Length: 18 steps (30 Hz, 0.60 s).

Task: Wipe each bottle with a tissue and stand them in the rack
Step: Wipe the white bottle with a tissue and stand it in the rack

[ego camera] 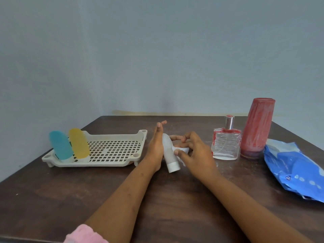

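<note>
My left hand point(155, 144) holds a white tube bottle point(168, 149) above the table, tilted with its white cap toward me; some of its fingers stick straight up. My right hand point(194, 153) pinches a white tissue point(182, 150) against the bottle's right side. To the left lies the cream perforated rack point(122, 136). A blue bottle point(60, 145) and a yellow bottle point(78, 143) stand in its left end, cap down. A clear glass perfume bottle point(225, 145) with red trim and a tall red bottle point(256, 127) stand on the table to the right.
A blue tissue pack point(294, 170) lies at the table's right edge. The dark wooden table point(175, 199) meets a grey wall at the back. A pink sleeve point(84, 234) shows at the bottom.
</note>
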Tool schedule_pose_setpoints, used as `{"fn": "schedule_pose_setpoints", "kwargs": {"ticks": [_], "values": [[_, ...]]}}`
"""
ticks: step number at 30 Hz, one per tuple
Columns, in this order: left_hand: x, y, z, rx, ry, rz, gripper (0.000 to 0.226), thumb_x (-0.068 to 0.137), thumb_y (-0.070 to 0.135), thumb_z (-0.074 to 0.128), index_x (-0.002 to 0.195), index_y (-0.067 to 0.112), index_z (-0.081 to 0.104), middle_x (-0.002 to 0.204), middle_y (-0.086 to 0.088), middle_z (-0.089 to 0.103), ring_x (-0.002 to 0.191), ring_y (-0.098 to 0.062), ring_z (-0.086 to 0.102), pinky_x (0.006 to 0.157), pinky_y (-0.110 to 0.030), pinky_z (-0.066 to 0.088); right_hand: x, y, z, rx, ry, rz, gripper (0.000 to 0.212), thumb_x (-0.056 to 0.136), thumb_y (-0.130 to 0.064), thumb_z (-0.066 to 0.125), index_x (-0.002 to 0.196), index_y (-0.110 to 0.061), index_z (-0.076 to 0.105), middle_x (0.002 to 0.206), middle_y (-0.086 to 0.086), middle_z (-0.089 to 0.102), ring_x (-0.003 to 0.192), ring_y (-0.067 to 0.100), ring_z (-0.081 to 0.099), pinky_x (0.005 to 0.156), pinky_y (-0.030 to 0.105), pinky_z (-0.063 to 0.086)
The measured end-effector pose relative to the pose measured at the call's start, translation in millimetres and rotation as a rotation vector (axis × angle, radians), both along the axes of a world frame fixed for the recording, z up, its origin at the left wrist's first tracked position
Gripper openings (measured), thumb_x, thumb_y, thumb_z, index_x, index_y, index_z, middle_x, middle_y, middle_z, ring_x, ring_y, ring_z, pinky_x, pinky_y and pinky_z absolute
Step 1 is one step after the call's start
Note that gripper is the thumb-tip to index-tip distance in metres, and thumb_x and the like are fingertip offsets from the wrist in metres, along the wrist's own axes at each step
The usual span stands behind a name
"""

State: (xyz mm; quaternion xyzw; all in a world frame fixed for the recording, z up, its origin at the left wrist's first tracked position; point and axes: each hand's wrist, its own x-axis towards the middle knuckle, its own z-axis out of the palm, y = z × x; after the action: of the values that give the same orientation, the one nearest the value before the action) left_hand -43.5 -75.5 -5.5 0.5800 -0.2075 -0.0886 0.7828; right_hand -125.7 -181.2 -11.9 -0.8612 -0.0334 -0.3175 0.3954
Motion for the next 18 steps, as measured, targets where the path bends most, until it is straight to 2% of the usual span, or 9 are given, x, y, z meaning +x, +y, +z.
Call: {"fn": "schedule_pose_setpoints", "kwargs": {"ticks": [1,3,6,8,12,16,18], "values": [[0.6,-0.4,-0.8,-0.01,0.009,-0.01,0.066,0.082,0.066,0.032,0.137,0.03,0.042,0.087,-0.013,0.075,0.077,-0.029,0.072,0.078,-0.039,0.057,1.1,-1.8,-0.7,0.008,0.017,-0.001,0.03,0.081,-0.016,0.071,0.09,-0.025,0.043,0.082,-0.017,0.062,0.069,-0.013,0.052,0.058,0.004,0.037],[2.5,0.2,-1.8,-0.028,0.02,-0.024,0.065,0.084,0.065,0.031,0.138,0.03,0.04,0.093,-0.016,0.074,0.076,-0.032,0.072,0.071,-0.037,0.058,3.0,-4.0,-2.6,0.012,0.032,-0.001,0.029,0.081,-0.016,0.071,0.091,-0.022,0.044,0.079,-0.014,0.063,0.063,-0.012,0.053,0.056,0.005,0.037],[2.1,1.3,-0.9,-0.055,0.025,-0.035,0.051,0.098,0.054,0.023,0.137,0.025,0.04,0.091,-0.015,0.073,0.056,-0.02,0.069,0.053,-0.025,0.054,4.4,-5.1,-4.2,0.01,0.042,0.003,0.027,0.082,-0.015,0.069,0.091,-0.021,0.044,0.072,-0.014,0.061,0.064,-0.015,0.053,0.055,0.006,0.037],[2.9,1.6,-1.9,-0.047,0.014,-0.04,0.05,0.1,0.051,0.021,0.138,0.024,0.04,0.09,-0.012,0.074,0.049,-0.013,0.063,0.05,-0.022,0.052,5.3,-5.8,-4.9,0.015,0.047,0.004,0.026,0.083,-0.015,0.068,0.091,-0.022,0.044,0.072,-0.013,0.062,0.065,-0.01,0.055,0.055,0.007,0.038],[7.6,1.4,-5.1,-0.041,0.008,-0.06,0.051,0.1,0.053,0.019,0.138,0.026,0.04,0.088,-0.005,0.076,0.052,-0.011,0.063,0.056,-0.025,0.054,7.4,-6.9,-7.0,0.058,0.06,0.001,0.026,0.085,-0.016,0.067,0.093,-0.024,0.044,0.076,-0.008,0.068,0.071,0.005,0.06,0.057,0.013,0.042],[7.4,-0.2,-5.2,-0.044,0.029,-0.094,0.051,0.098,0.056,0.022,0.136,0.029,0.042,0.1,-0.014,0.074,0.082,-0.028,0.073,0.073,-0.036,0.059,4.2,-3.6,-3.3,0.13,-0.045,0.005,0.032,0.083,-0.014,0.069,0.083,-0.032,0.042,0.081,-0.015,0.065,0.072,-0.004,0.06,0.058,0.006,0.041],[7.1,-0.2,-5.4,-0.047,0.038,-0.082,0.05,0.099,0.055,0.024,0.136,0.028,0.044,0.097,-0.015,0.074,0.085,-0.028,0.072,0.074,-0.038,0.059,1.5,-0.3,-0.5,0.109,-0.086,0.037,0.034,0.082,-0.01,0.069,0.081,-0.032,0.042,0.085,-0.023,0.062,0.079,-0.009,0.06,0.061,0.005,0.043]]}}
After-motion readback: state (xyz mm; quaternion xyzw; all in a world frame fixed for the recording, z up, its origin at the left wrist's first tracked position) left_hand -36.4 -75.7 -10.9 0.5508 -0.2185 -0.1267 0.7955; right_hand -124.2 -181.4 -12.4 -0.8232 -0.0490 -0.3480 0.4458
